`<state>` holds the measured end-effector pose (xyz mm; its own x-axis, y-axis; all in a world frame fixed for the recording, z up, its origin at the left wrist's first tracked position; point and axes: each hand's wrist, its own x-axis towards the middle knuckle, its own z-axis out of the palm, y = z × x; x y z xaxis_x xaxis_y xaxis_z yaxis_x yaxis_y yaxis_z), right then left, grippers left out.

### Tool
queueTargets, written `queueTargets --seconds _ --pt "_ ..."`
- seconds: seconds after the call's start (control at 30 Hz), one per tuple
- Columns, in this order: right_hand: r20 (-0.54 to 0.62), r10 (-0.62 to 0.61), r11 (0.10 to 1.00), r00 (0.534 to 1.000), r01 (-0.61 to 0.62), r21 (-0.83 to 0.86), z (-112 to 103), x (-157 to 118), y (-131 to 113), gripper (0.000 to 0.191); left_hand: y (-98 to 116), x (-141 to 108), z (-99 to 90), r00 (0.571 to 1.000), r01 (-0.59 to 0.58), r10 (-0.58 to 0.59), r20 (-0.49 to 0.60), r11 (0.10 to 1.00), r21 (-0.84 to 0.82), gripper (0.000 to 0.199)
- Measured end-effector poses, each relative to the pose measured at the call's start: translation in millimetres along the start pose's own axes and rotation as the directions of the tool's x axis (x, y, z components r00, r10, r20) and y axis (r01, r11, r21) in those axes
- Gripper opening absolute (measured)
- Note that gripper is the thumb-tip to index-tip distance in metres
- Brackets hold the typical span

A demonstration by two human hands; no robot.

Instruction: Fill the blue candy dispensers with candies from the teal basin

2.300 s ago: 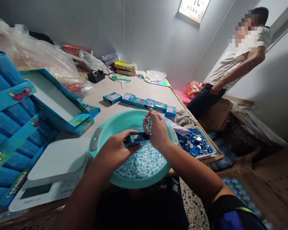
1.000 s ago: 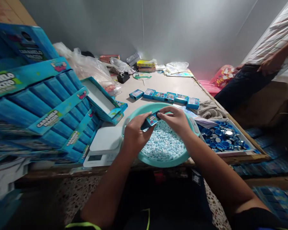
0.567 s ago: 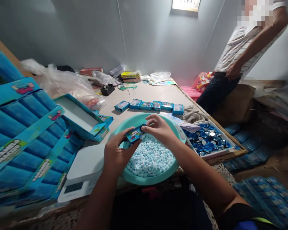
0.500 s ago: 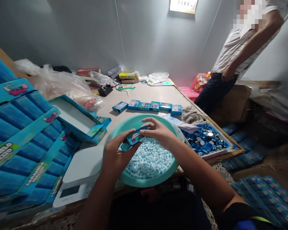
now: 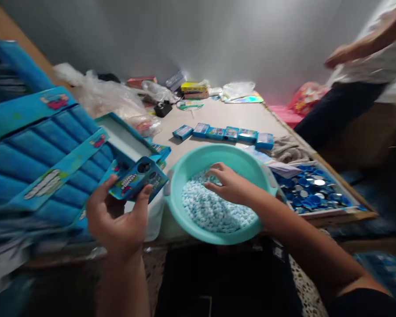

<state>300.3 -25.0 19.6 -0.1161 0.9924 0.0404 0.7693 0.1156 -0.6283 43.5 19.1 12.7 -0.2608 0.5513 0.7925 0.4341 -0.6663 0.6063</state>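
Note:
My left hand [image 5: 119,220] grips a small blue printed candy box [image 5: 127,185] between thumb and fingers, tilted, with a dark round hole in its end. It is left of the teal basin [image 5: 181,165], in front of the stacked blue boxes. Pale blue and white candies [image 5: 214,211] fill the lower part of the basin. Over them hovers my right hand [image 5: 227,185], fingers curved and apart with nothing in them. A white scale [image 5: 155,215] is mostly hidden behind my left hand.
Large blue display cartons [image 5: 42,136] stack up at the left. Several small blue boxes [image 5: 231,133] line the table behind the basin. Blue caps [image 5: 312,189] fill a tray at right, near a grey cloth [image 5: 288,149]. A person [image 5: 359,75] stands beyond the table's right edge.
My left hand has carried the candy box left, away from the basin. My right hand has let go of the box and stays over the candies. The view has shifted; the person has moved an arm.

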Motion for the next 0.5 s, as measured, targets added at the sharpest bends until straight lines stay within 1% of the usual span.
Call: queueTargets --seconds 0.03,0.07,0.13,0.2,0.23,0.3,0.4,0.47,0.5 --pt "0.096 -0.017 0.998 0.995 0.023 -0.053 3.9 -2.8 0.0 0.035 -9.4 3.7 -11.7 1.000 0.003 -0.003 -0.021 0.999 0.039 0.059" --pt "0.191 -0.028 0.993 0.981 0.048 -0.106 7.6 -5.4 0.4 0.034 -18.6 6.6 -22.8 0.999 0.043 -0.041 -0.027 0.996 0.077 0.053" --pt "0.358 -0.024 0.975 0.933 0.102 -0.200 14.5 -10.0 1.8 0.035 -35.1 9.1 -41.4 0.986 0.165 -0.165 -0.010 0.979 0.124 0.042" --pt "0.455 -0.009 0.962 0.890 0.132 -0.239 20.0 -13.7 2.9 0.040 -47.5 7.3 -53.0 0.971 0.233 -0.237 0.012 0.963 0.137 0.042" --pt "0.478 -0.006 0.961 0.878 0.137 -0.240 22.0 -15.2 3.2 0.043 -52.2 5.3 -55.8 0.967 0.247 -0.254 0.030 0.957 0.149 0.042" --pt "0.490 -0.012 0.961 0.872 0.146 -0.236 25.0 -16.9 4.1 0.048 -59.6 0.1 -56.0 0.958 0.259 -0.277 0.073 0.947 0.189 0.042" --pt "0.500 -0.038 0.959 0.865 0.172 -0.224 27.8 -15.9 6.9 0.049 -69.6 -7.0 -47.9 0.925 0.278 -0.325 0.198 0.932 0.233 0.037" --pt "0.497 -0.052 0.963 0.866 0.175 -0.205 28.6 -13.5 8.3 0.048 -74.0 -11.0 -42.7 0.902 0.254 -0.328 0.279 0.928 0.271 0.037" --pt "0.493 -0.058 0.965 0.868 0.175 -0.195 28.1 -12.4 7.9 0.048 -74.1 -13.5 -41.6 0.909 0.210 -0.299 0.292 0.930 0.302 0.041"
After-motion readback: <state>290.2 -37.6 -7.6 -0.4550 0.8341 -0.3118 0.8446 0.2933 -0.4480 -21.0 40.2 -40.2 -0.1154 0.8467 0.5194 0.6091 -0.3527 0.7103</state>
